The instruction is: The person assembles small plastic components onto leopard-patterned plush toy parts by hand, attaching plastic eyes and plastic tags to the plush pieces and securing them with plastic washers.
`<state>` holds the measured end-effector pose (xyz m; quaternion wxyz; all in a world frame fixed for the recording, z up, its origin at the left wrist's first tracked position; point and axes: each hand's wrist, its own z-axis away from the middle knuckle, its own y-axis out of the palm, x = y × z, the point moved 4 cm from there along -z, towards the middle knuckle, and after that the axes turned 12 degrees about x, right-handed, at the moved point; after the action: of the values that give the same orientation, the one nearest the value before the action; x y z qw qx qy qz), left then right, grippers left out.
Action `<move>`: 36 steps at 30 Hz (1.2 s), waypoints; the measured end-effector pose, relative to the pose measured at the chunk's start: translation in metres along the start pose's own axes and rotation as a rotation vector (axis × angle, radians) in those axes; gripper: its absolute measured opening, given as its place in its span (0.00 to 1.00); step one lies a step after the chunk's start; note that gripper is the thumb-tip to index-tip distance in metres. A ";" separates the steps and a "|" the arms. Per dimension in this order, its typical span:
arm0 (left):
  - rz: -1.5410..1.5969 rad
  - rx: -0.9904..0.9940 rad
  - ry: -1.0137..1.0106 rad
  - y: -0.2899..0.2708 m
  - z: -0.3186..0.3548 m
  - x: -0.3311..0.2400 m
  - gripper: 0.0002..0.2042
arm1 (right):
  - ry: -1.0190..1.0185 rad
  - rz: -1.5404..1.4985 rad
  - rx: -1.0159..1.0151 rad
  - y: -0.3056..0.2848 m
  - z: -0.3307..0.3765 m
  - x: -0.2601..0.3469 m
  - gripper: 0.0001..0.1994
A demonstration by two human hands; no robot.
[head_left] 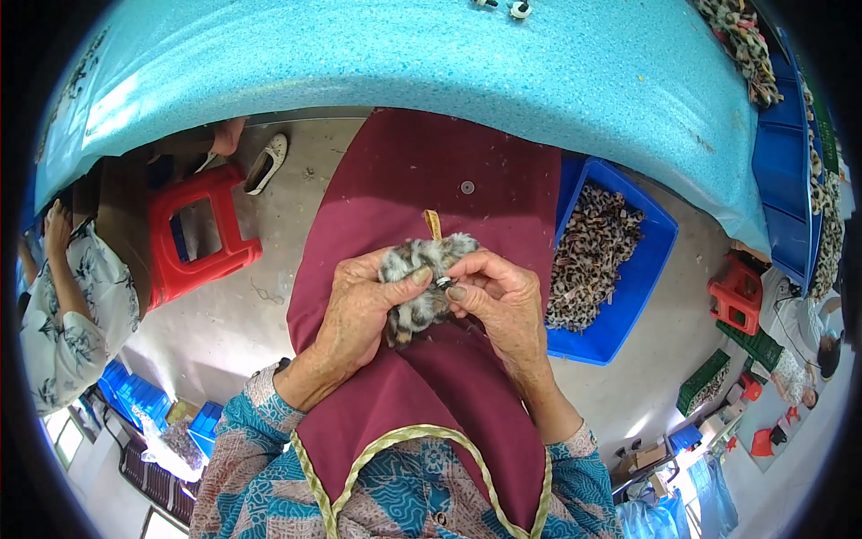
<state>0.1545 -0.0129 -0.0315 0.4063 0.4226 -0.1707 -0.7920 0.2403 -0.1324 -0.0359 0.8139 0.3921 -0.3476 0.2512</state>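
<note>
My left hand [346, 310] is closed round a small furry plush piece [415, 260], mottled grey, black and cream, held above my lap. A yellowish ribbon loop [434, 225] sticks up from its far side. The fingers and thumb of my right hand [503, 305] pinch a small black-and-white part [444, 282] against the fur. Exactly what that part is cannot be made out, since the fingertips partly cover it. Under both hands spreads a maroon apron [422, 171].
Ahead lies a table with a turquoise cover [431, 72], bearing small black-and-white pieces [520, 10]. A blue bin [620, 328] of spotted furry pieces [597, 251] stands at my right. Left are a red stool [202, 225] and a seated person [81, 305]. Blue trays [781, 171] line the far right.
</note>
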 end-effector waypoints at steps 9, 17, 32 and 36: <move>-0.980 0.048 0.407 0.013 0.013 -0.013 0.18 | 0.016 0.110 -0.033 -0.002 0.004 -0.005 0.05; -0.697 0.088 0.160 0.004 0.012 0.007 0.16 | 0.058 0.006 0.093 -0.005 0.008 -0.012 0.03; -1.024 0.103 0.460 0.004 0.024 -0.007 0.16 | -0.082 0.501 0.199 0.003 0.021 0.016 0.07; -1.177 0.273 0.640 0.011 0.037 -0.021 0.18 | -0.493 0.694 0.254 0.008 0.009 0.051 0.10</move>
<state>0.1366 -0.0060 0.0080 -0.1186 0.7059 0.1179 -0.6883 0.2640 -0.1281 0.0105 0.5195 0.3973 -0.6085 0.4494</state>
